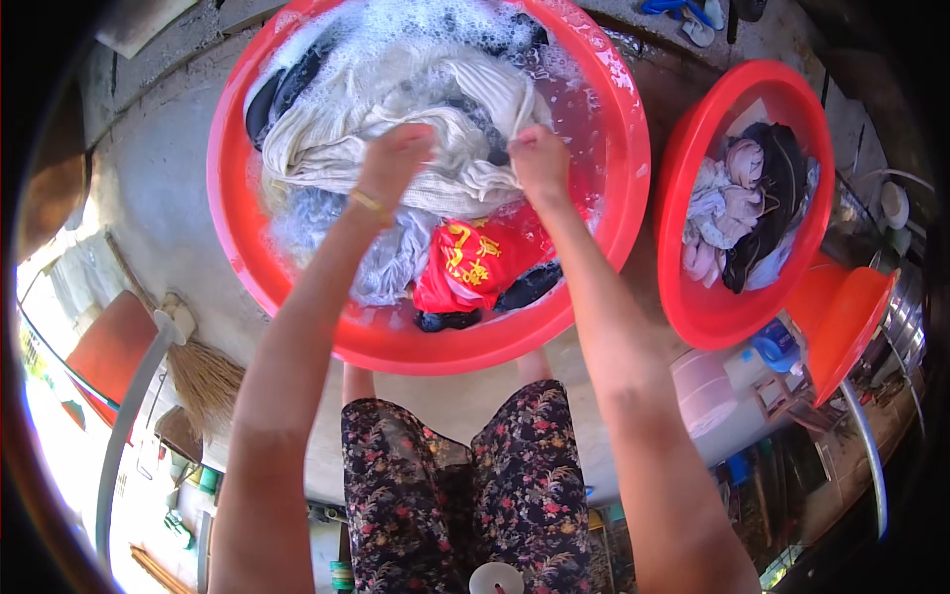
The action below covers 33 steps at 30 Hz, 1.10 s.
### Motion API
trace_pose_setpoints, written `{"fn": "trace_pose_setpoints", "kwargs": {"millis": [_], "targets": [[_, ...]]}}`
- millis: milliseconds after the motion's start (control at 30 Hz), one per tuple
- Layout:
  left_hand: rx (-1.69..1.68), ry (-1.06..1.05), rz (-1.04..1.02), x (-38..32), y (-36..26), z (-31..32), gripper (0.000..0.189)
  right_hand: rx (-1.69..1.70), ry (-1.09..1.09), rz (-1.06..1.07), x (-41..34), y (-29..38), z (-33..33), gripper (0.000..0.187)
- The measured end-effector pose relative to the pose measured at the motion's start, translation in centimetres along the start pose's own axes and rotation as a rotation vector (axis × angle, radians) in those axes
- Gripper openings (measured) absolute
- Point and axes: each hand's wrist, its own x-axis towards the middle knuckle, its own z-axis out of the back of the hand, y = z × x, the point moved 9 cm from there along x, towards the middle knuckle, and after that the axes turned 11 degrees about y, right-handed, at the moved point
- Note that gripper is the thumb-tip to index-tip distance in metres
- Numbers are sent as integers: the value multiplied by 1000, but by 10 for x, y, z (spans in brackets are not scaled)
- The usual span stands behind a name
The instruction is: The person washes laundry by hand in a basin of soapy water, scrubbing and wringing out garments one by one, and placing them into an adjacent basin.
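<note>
A large red plastic basin (438, 356) holds soapy water and wet clothes. Across its middle lies a cream ribbed knit garment (460, 189). My right hand (540, 160) pinches a bunched edge of this knit on the right. Over the left part of the same garment is my left hand (401, 152), blurred, with a yellowish band at the wrist; whether its fingers grip anything is unclear. Nearer to me are a red cloth with yellow characters (475, 260), a pale grey-blue wet cloth (390, 260) and dark fabric (449, 319). White foam (415, 22) covers the far side.
A second red basin (731, 323) with pink, white and black clothes stands on the right. Beyond it are an orange-red plastic stool or chair (850, 319) and a blue bottle (775, 345). A straw broom (204, 379) lies at left on the concrete floor (178, 208).
</note>
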Motion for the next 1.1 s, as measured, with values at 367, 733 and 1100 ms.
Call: {"fn": "trace_pose_setpoints", "kwargs": {"millis": [367,733,1100], "targets": [[-596,-151,269,-34,70,-47,38,-114,673,282,-185,45,-59,9],[-364,-479,544,-127,165,30,39,-439,224,20,20,31,-66,43],[-397,-185,40,-16,62,10,54,-220,-465,-215,-3,-67,59,42]]}}
